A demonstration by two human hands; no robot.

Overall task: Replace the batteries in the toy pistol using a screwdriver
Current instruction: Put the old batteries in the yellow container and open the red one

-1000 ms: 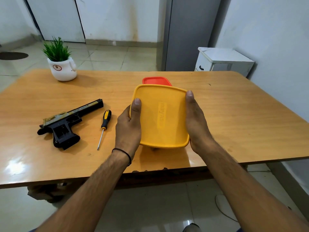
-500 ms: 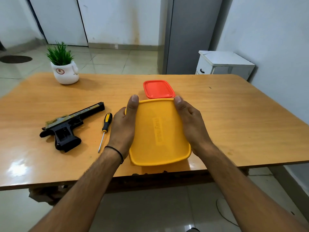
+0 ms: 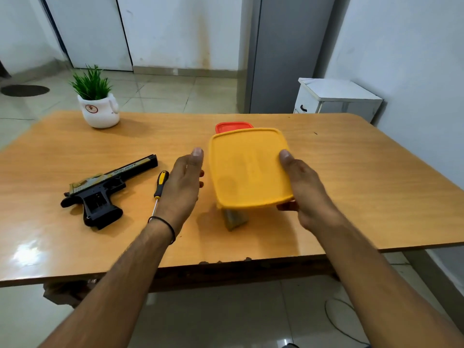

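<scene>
the right hand (image 3: 306, 197) is gripping the right edge of a yellow lid (image 3: 248, 167), thumb on top, and holding it tilted above the table (image 3: 364, 184). the left hand (image 3: 183, 182) is hovering just left of the lid, fingers straight and holding nothing. risk: a one-sided grip on a wide lid is likely giving poor control, so the lid may slip and strike the box (image 3: 234, 219) showing under its near edge. the lid is hiding that box's contents. a red box (image 3: 233, 126) is sitting just behind, closed, contents unseen. the pistol (image 3: 105, 189) and screwdriver (image 3: 159, 189) are lying untouched at near left.
</scene>
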